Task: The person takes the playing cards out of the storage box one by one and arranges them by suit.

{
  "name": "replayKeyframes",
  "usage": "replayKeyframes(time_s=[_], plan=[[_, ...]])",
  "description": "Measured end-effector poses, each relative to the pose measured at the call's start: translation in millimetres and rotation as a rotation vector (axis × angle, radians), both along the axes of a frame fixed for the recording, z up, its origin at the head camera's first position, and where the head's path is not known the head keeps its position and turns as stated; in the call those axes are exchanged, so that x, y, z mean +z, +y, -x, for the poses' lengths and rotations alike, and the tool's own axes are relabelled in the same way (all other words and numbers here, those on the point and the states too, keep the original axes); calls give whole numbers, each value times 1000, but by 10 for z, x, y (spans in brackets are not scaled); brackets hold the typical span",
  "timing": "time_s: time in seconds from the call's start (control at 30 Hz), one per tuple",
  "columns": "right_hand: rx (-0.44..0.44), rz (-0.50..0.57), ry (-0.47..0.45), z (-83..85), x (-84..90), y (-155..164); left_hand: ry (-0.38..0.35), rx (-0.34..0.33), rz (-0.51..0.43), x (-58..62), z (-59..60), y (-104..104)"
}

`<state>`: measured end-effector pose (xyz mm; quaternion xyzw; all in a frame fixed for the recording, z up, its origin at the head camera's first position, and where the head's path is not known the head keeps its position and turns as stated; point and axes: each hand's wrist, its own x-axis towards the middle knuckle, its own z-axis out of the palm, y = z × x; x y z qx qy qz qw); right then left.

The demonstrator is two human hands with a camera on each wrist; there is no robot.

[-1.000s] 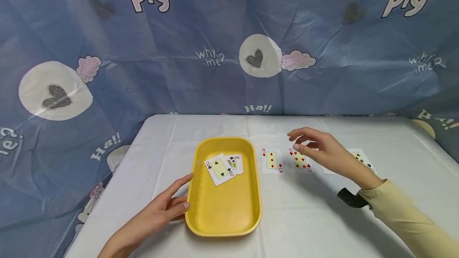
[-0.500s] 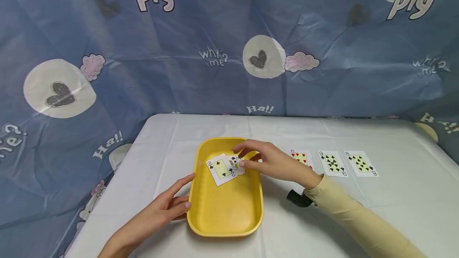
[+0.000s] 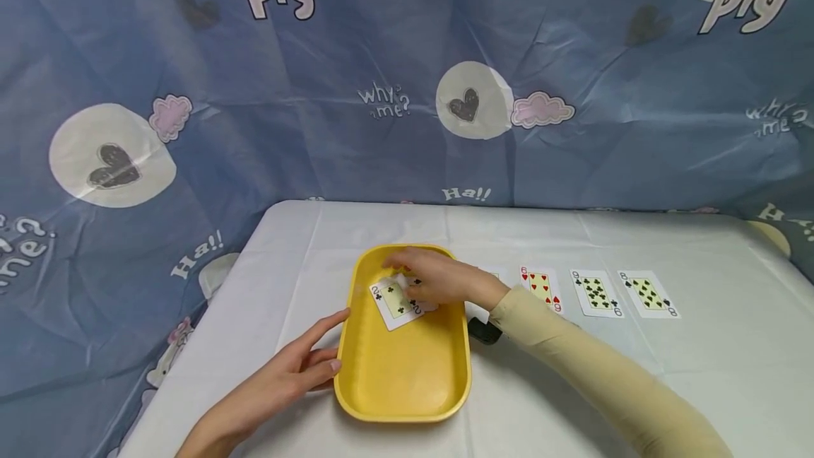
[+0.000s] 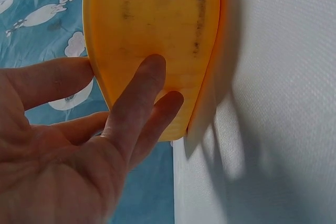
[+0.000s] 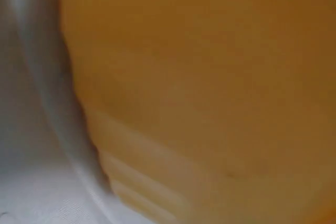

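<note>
Over the tray point(image 3: 445, 387), right hand point(image 3: 439, 283) reaches farther.

right hand point(image 3: 439, 283) covers most of the cards in the tray point(image 3: 407, 380), and the right wrist view's just orange blur

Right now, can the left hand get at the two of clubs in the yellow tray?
Probably yes. The left hand rests open against the yellow tray's outer wall, and the two of clubs lies face up just inside. The right hand is over the neighbouring cards and covers part of that card, so it could get in the way.
</note>
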<state>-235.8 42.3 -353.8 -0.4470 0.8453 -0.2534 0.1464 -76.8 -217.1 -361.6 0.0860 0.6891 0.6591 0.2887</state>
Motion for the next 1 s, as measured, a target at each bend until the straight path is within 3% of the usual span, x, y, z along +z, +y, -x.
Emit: replayKeyframes(time_s=[0.27, 0.47, 0.6, 0.77, 1.0], plan=[[-21, -50, -19, -3, -14, -88, 18, 7, 13, 4, -5, -4], [-55, -65, -91, -43, -64, -130, 24, -1, 13, -3, -12, -1], [-66, -141, -92, -63, -92, -165, 24, 5, 18, 0, -7, 4], [-19, -239, -60, -96, -112, -192, 26, -2, 13, 4, -7, 5], [32, -220, -17, -129, -132, -187, 31, -12, 13, 1, -5, 0]])
